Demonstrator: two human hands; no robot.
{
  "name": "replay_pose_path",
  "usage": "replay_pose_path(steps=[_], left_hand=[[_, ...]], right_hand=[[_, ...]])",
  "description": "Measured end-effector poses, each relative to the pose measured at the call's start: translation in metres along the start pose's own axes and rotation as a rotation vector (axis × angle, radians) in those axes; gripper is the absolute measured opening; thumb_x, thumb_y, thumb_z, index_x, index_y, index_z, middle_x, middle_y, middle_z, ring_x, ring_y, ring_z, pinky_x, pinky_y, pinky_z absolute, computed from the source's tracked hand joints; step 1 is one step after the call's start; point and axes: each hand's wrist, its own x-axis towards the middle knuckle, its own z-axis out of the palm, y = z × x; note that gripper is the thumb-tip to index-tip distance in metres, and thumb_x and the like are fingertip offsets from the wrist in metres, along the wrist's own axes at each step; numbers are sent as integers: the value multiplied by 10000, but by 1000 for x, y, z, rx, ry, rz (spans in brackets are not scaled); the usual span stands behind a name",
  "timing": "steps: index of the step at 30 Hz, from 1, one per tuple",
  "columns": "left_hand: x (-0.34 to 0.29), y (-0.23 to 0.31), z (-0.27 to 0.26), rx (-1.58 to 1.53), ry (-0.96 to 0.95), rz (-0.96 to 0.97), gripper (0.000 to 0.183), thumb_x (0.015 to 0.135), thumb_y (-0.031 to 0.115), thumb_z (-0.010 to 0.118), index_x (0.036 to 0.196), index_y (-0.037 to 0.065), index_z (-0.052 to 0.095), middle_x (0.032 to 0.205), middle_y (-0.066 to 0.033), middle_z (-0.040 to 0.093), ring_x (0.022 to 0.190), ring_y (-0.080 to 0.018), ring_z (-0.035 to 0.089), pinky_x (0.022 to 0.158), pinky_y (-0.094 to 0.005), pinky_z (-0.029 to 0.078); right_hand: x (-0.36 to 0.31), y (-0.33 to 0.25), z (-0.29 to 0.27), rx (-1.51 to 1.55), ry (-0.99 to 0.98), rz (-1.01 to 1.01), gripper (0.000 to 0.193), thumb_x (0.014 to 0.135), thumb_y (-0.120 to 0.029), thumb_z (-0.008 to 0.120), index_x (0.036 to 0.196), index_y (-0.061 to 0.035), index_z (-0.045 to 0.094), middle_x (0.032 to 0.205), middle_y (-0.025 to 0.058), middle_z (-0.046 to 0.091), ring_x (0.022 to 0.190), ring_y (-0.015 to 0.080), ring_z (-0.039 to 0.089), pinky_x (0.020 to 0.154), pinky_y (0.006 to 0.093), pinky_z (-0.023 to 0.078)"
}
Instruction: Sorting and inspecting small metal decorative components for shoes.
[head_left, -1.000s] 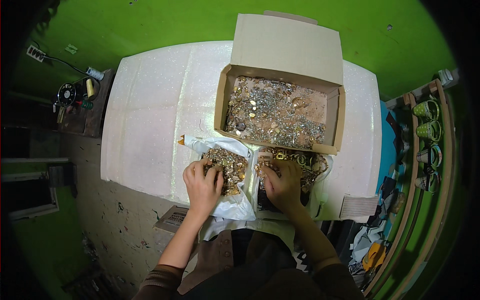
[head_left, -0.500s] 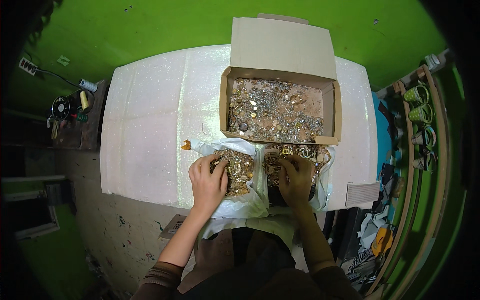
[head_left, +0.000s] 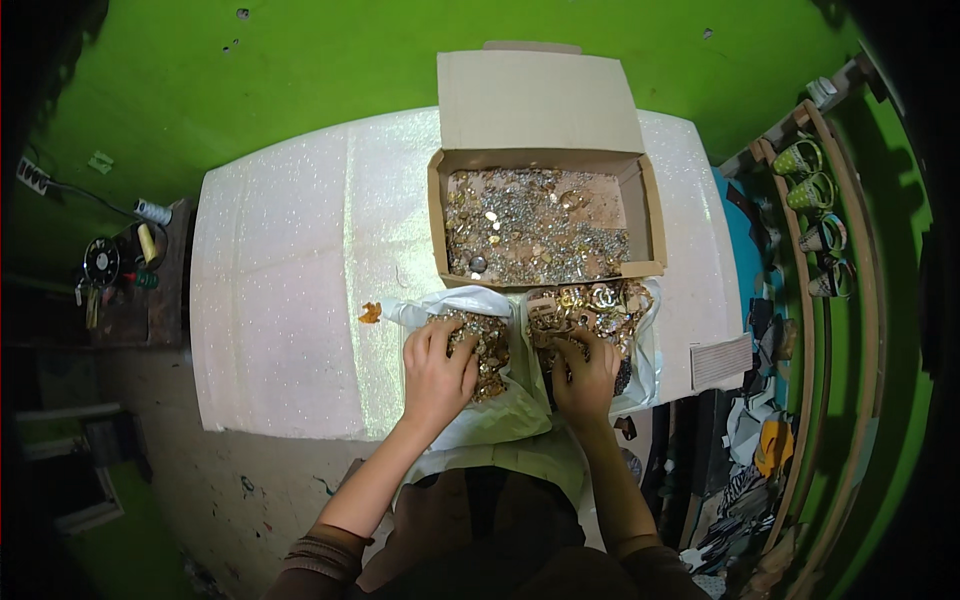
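My left hand [head_left: 438,372] reaches into a white plastic bag [head_left: 462,299] full of small gold and silver trinkets [head_left: 488,362]. Its fingers are bent together in the pile, and what they pinch is hidden. Beside it, my right hand [head_left: 588,374] is over a second bag [head_left: 646,372] with larger gold-coloured metal pieces [head_left: 604,298], some of them rings or buckles. Thumb and fingers curl together there, on something too small to make out. Behind both bags is an open cardboard box [head_left: 436,222] with many tiny shiny beads and metal bits [head_left: 540,215] spread over its bottom.
A glittery white cloth [head_left: 270,290] covers the table. An orange-brown scrap [head_left: 370,312] lies left of the bags, a striped flat piece [head_left: 720,362] at the right edge. Thread spools [head_left: 152,212] stand on a side table. Shoes [head_left: 812,190] hang on a wooden rack at right.
The view has shifted a little. My left hand has moved right, deeper over the trinkets, and my right hand has drawn slightly nearer, baring more gold pieces behind it.
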Motion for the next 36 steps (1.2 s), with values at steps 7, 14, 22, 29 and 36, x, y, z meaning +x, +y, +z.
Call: replay_pose_path(steps=[7,14,22,29,36], left_hand=[[1,2,4,-60,-48,69,321,732,118,662,1050,82,640,1183,-132,491,1162,-337,416,992,-471,305],[-3,14,14,-51,-18,30,298,744,147,662,1038,94,666,1191,-137,485,1177,-348,403,1003,-482,300],[6,45,36,14,-120,57,333,769,292,653,1091,207,673,1370,-170,366,1267,-384,302,1059,-559,198],[7,61,41,83,-157,-22,356,767,343,660,1096,210,673,1432,-195,297,1290,-425,263,1063,-593,149],[4,71,45,134,-129,-83,351,772,365,658,1083,205,679,1458,-200,263,1303,-427,251,1063,-591,145]], right_hand=[[32,-2,2,-50,-3,-11,224,767,-89,630,991,-81,641,1030,104,549,987,296,511,906,436,354],[52,12,-6,-24,32,-24,213,756,-68,642,965,-109,660,994,89,562,973,285,514,863,409,367],[56,17,1,-13,-97,-256,224,759,-143,633,979,-99,642,1009,108,554,968,296,511,877,440,371],[61,31,0,38,-161,-331,260,767,-187,653,1013,-102,651,1011,129,534,971,309,488,890,455,349],[68,32,10,87,-190,-408,252,757,-189,658,988,-87,654,969,114,526,953,293,486,865,440,343]])
